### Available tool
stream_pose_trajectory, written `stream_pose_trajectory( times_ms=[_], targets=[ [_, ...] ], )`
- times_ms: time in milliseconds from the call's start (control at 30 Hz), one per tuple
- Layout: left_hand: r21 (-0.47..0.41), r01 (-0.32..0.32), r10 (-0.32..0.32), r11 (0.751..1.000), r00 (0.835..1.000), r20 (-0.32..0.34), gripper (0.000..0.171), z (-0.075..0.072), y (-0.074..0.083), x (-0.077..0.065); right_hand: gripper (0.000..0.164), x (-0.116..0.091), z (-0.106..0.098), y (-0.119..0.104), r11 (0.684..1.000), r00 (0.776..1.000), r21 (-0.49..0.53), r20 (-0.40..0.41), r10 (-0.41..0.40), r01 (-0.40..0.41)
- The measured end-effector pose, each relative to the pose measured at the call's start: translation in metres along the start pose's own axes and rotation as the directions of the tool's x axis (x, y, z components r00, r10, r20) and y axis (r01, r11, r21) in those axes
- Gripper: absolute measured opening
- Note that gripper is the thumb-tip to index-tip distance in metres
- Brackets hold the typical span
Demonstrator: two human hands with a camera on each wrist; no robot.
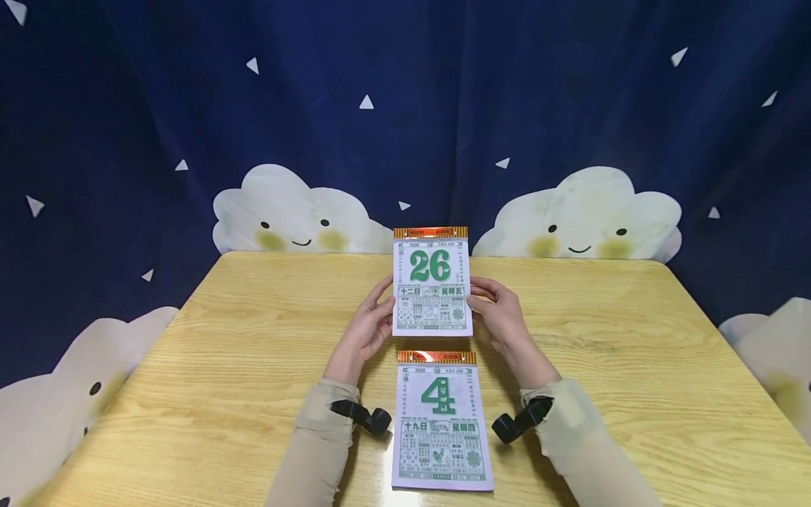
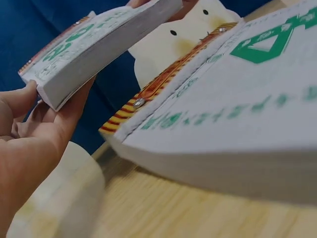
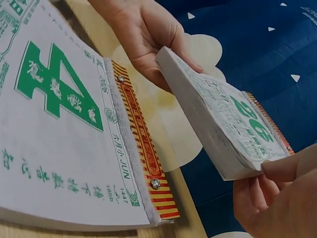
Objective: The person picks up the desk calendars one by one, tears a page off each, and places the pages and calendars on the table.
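Observation:
A thick tear-off calendar with a green 26 is held up between both hands, off the table. My left hand grips its left edge, thumb on the front and fingers behind. On the opposite edge my right hand pinches it the same way. In the right wrist view this calendar tilts, and its thick page block shows. Nearer to me, a second tear-off calendar with a green 4 lies flat on the table between my forearms. Both calendars have a red and gold striped top binding.
The wooden table spans the front. Behind it hangs a dark blue curtain printed with white triangles and smiling clouds. A black wrist camera is strapped to the left wrist, another black camera to the right.

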State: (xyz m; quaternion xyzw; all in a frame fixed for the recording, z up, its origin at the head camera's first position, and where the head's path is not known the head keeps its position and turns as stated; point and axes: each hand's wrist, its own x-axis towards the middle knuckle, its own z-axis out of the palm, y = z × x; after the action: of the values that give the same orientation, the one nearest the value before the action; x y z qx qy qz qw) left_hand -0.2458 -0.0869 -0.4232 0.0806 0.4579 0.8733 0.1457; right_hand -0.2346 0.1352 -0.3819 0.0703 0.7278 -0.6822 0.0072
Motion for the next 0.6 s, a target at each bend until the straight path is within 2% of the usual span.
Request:
stream_pose_trajectory(
  times_ms=[67, 133, 167, 200, 233, 267, 300, 333, 400, 433, 467, 500, 533, 567, 600],
  targets=[
    [-0.021, -0.012, 0.012, 1.000, 1.000, -0.001, 0.050, -0.001, -0.002, 0.000, 0.039, 0.000, 0.000, 0.000, 0.998, 1.000, -0.055, -0.001, -0.018, 0.018],
    [-0.031, -0.022, 0.022, 0.999, 1.000, -0.010, 0.050, 0.000, -0.004, 0.000, 0.039, -0.001, 0.000, 0.000, 0.986, 0.997, -0.153, -0.006, -0.074, 0.072],
    [-0.032, -0.029, 0.029, 0.999, 1.000, -0.012, 0.049, 0.000, -0.004, 0.000, 0.039, -0.002, -0.001, 0.000, 0.970, 0.993, -0.215, -0.004, -0.117, 0.114],
    [-0.033, -0.034, 0.034, 0.999, 0.999, -0.013, 0.049, 0.001, -0.005, 0.001, 0.039, -0.004, -0.001, -0.001, 0.942, 0.985, -0.293, -0.002, -0.174, 0.165],
    [-0.031, -0.038, 0.038, 0.999, 0.999, -0.016, 0.049, 0.001, -0.005, 0.001, 0.040, -0.005, -0.002, -0.001, 0.894, 0.968, -0.384, 0.005, -0.249, 0.232],
    [-0.029, -0.041, 0.040, 0.999, 0.999, -0.017, 0.049, 0.002, -0.005, 0.002, 0.041, -0.008, -0.003, -0.001, 0.826, 0.942, -0.475, 0.019, -0.334, 0.302],
    [-0.025, -0.042, 0.042, 0.999, 0.999, -0.019, 0.049, 0.002, -0.004, 0.002, 0.041, -0.010, -0.004, -0.002, 0.736, 0.901, -0.560, 0.045, -0.432, 0.381],
    [-0.022, -0.046, 0.045, 0.999, 0.999, -0.018, 0.048, 0.003, -0.004, 0.003, 0.039, -0.011, -0.004, -0.002, 0.637, 0.849, -0.623, 0.086, -0.521, 0.454],
    [-0.020, -0.050, 0.049, 0.999, 0.999, -0.019, 0.049, 0.004, -0.004, 0.004, 0.035, -0.014, -0.005, -0.002, 0.415, 0.716, -0.698, 0.200, -0.669, 0.583],
    [-0.019, -0.052, 0.052, 0.998, 0.999, -0.018, 0.049, 0.005, -0.004, 0.004, 0.031, -0.014, -0.005, -0.002, 0.315, 0.648, -0.703, 0.268, -0.713, 0.638],
    [-0.021, -0.053, 0.053, 0.998, 0.998, -0.017, 0.049, 0.005, -0.004, 0.004, 0.027, -0.015, -0.005, -0.002, 0.235, 0.586, -0.684, 0.339, -0.736, 0.691],
    [-0.023, -0.054, 0.054, 0.998, 0.998, -0.016, 0.049, 0.005, -0.004, 0.004, 0.025, -0.015, -0.006, -0.001, 0.170, 0.534, -0.655, 0.408, -0.741, 0.736],
    [-0.028, -0.055, 0.054, 0.998, 0.998, -0.016, 0.049, 0.006, -0.003, 0.004, 0.023, -0.016, -0.005, -0.001, 0.127, 0.500, -0.625, 0.468, -0.729, 0.770],
    [-0.031, -0.055, 0.055, 0.998, 0.998, -0.017, 0.049, 0.006, -0.003, 0.004, 0.023, -0.016, -0.006, 0.000, 0.095, 0.478, -0.603, 0.517, -0.710, 0.792],
    [-0.031, -0.057, 0.057, 0.998, 0.998, -0.016, 0.049, 0.006, -0.003, 0.004, 0.025, -0.016, -0.006, 0.000, 0.076, 0.471, -0.589, 0.555, -0.686, 0.805]
  ],
)
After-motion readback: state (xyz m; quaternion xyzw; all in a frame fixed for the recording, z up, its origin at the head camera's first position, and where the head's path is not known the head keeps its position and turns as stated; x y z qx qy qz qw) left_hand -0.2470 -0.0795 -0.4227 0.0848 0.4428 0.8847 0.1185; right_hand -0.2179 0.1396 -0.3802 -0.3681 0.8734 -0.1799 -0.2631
